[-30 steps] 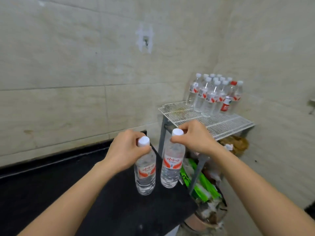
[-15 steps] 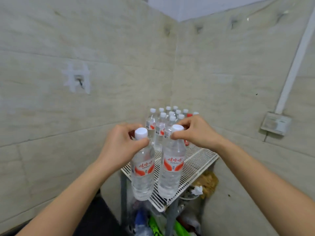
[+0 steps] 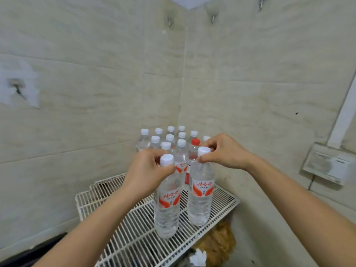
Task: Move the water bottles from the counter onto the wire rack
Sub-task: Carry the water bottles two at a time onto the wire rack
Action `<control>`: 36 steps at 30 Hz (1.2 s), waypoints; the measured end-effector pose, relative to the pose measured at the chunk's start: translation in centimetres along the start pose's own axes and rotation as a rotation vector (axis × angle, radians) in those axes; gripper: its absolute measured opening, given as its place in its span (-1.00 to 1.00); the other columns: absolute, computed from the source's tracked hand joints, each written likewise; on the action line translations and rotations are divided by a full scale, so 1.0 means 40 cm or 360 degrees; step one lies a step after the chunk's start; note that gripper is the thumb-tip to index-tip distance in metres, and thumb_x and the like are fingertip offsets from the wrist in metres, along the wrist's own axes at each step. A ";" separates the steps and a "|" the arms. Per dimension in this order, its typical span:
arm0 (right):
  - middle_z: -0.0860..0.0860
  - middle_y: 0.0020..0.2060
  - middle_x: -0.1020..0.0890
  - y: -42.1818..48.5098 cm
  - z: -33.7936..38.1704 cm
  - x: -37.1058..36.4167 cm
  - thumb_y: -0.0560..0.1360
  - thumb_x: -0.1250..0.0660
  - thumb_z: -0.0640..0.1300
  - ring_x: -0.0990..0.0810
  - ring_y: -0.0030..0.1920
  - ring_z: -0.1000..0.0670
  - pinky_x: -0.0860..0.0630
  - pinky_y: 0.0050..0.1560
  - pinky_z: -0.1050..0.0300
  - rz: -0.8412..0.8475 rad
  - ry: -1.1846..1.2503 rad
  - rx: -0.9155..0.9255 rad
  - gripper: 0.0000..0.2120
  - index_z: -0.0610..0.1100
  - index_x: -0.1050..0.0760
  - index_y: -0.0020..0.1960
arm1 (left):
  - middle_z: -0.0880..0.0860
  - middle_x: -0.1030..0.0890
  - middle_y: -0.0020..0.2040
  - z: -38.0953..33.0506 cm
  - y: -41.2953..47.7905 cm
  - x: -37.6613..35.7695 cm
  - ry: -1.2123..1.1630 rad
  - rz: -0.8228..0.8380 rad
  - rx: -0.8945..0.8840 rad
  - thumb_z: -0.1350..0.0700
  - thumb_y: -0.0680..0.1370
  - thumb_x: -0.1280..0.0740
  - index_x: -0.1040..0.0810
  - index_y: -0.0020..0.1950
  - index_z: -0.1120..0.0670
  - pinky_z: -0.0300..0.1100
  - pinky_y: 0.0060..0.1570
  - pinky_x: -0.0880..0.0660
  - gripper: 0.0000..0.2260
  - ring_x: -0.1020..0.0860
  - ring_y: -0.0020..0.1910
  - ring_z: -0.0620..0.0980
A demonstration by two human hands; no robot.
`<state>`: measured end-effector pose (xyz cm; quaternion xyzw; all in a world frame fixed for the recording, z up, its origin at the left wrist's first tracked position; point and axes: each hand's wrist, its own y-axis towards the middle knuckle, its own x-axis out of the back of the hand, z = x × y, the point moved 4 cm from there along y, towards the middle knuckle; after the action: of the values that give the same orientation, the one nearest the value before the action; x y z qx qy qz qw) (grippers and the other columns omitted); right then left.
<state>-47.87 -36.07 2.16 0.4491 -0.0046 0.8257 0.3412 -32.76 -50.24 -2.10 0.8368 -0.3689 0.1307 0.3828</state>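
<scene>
Left hand [image 3: 148, 170] and right hand [image 3: 225, 151] each pinched the white cap of an upright clear plastic water bottle, left bottle [image 3: 167, 205] and right bottle [image 3: 201, 193], their long axes vertical, directly above the white wire rack [image 3: 134, 237], just before the cluster of standing bottles [image 3: 169, 139].

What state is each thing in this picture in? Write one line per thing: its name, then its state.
Left hand: gripping the left bottle by its neck.
Right hand: gripping the right bottle by its neck.
Left bottle: upright, capped, full, over the rack.
Right bottle: upright, capped, full, over the rack.
Bottle group: upright, capped, in the corner.
Red-capped bottle: upright among them.
Wire rack: front bare.
</scene>
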 end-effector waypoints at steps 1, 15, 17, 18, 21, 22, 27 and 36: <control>0.05 -0.53 -0.35 0.019 -0.033 0.011 0.31 -0.53 -0.23 -0.27 -0.54 0.14 -0.23 -0.51 0.35 0.0012 0.0005 0.0019 -0.74 -0.12 -0.51 -0.47 | 0.17 -0.61 -0.36 -0.004 0.016 -0.032 0.0014 -0.0019 0.0015 0.15 0.39 -0.42 -0.62 -0.26 0.19 -0.23 -0.42 -0.33 -0.89 -0.36 -0.47 -0.14; 0.03 -0.49 -0.27 0.232 -0.375 0.081 0.25 -0.43 -0.18 -0.19 -0.43 0.05 -0.16 -0.36 0.12 0.0051 0.0023 0.0130 -0.72 -0.23 -0.34 -0.43 | -0.02 -0.38 -0.49 -0.001 0.250 -0.355 0.0272 -0.0255 0.0260 0.15 0.40 -0.44 -0.58 -0.28 0.23 -0.32 -0.50 -0.24 -0.84 -0.27 -0.51 -0.18; 0.03 -0.48 -0.28 0.252 -0.403 0.083 0.25 -0.42 -0.16 -0.21 -0.43 0.05 -0.18 -0.35 0.13 0.0072 0.0000 0.0128 -0.73 -0.26 -0.36 -0.39 | 0.01 -0.42 -0.50 -0.001 0.273 -0.379 0.0275 -0.0259 0.0263 0.14 0.40 -0.44 -0.60 -0.27 0.20 -0.33 -0.49 -0.28 -0.87 -0.30 -0.51 -0.18; 0.02 -0.47 -0.29 0.262 -0.416 0.083 0.24 -0.41 -0.14 -0.22 -0.42 0.04 -0.18 -0.34 0.13 0.0078 -0.0016 0.0123 -0.73 -0.30 -0.37 -0.35 | 0.07 -0.47 -0.48 0.002 0.282 -0.389 0.0289 -0.0262 0.0276 0.14 0.40 -0.44 -0.62 -0.25 0.19 -0.33 -0.47 -0.28 -0.88 -0.33 -0.49 -0.17; -0.01 -0.43 -0.29 0.286 -0.449 0.080 0.20 -0.37 -0.05 -0.23 -0.39 0.03 -0.18 -0.33 0.11 0.0098 -0.0058 0.0116 -0.64 -0.36 -0.43 -0.24 | 0.11 -0.52 -0.43 0.010 0.304 -0.415 0.0345 -0.0269 0.0335 0.11 0.39 -0.44 -0.63 -0.20 0.18 -0.16 -0.39 -0.34 -0.87 -0.38 -0.43 -0.08; -0.01 -0.43 -0.30 0.292 -0.457 0.080 0.19 -0.36 -0.03 -0.23 -0.38 0.03 -0.19 -0.33 0.11 0.0104 -0.0062 0.0122 -0.62 -0.35 -0.45 -0.22 | 0.08 -0.49 -0.43 0.010 0.308 -0.422 0.0333 -0.0262 0.0340 0.12 0.39 -0.43 -0.63 -0.20 0.19 -0.15 -0.38 -0.33 -0.87 -0.37 -0.43 -0.08; 0.01 -0.46 -0.30 0.310 -0.471 0.087 0.22 -0.39 -0.04 -0.23 -0.40 0.03 -0.19 -0.34 0.08 0.0138 -0.0079 0.0157 -0.67 -0.31 -0.41 -0.30 | 0.04 -0.45 -0.45 0.011 0.321 -0.449 0.0288 -0.0215 0.0354 0.17 0.40 -0.42 -0.60 -0.25 0.22 -0.17 -0.40 -0.31 -0.89 -0.36 -0.43 -0.09; 0.01 -0.48 -0.30 0.311 -0.469 0.086 0.26 -0.39 -0.10 -0.24 -0.40 0.01 -0.19 -0.35 0.08 0.0150 -0.0124 0.0136 -0.74 -0.16 -0.33 -0.41 | 0.12 -0.56 -0.39 0.017 0.327 -0.451 0.0242 -0.0101 0.0352 0.18 0.42 -0.42 -0.65 -0.17 0.18 -0.18 -0.36 -0.37 -0.93 -0.41 -0.39 -0.07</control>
<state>-70.03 -37.79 -2.77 0.4942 -0.0038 0.8223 0.2822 -54.72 -47.09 -4.49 0.8729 -0.2955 0.2215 0.3190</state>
